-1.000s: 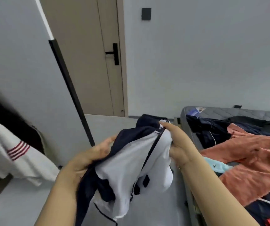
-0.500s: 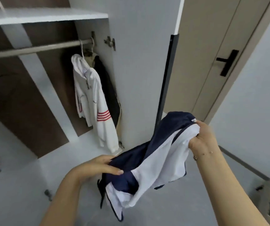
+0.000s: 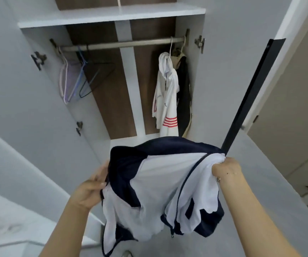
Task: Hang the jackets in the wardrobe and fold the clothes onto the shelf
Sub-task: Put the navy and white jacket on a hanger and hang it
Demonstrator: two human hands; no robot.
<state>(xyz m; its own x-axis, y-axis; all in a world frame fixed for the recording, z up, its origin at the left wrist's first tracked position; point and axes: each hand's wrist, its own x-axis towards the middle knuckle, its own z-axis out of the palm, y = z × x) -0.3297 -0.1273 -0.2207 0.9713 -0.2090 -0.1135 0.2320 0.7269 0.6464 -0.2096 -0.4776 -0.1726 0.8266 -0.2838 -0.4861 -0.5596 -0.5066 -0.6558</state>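
Observation:
I hold a navy and white zip jacket (image 3: pixel 160 184) in front of the open wardrobe (image 3: pixel 186 89). My left hand (image 3: pixel 91 184) grips its left edge, fingers tucked into the navy fabric. My right hand (image 3: pixel 223 168) clutches a bunch of the white lining at the zip. The jacket hangs loose between both hands, lining outward. Up in the wardrobe runs a metal rail (image 3: pixel 123 44). A white jacket with red stripes (image 3: pixel 167 101) hangs at its right end, with a dark garment (image 3: pixel 183 101) behind it. Several bare hangers (image 3: pixel 78 78) hang at the rail's left end.
A white shelf (image 3: pixel 112 14) runs above the rail. The wardrobe's right door (image 3: pixel 223 71) stands open, its black edge strip (image 3: pixel 249 97) just above my right hand. The left door (image 3: pixel 19 89) is open too. A beige room door (image 3: pixel 298 117) is at the right.
My view has swung left from the bed to face the wardrobe head-on. Both hands kept hold of the jacket and raised it toward the opening, spreading it wider.

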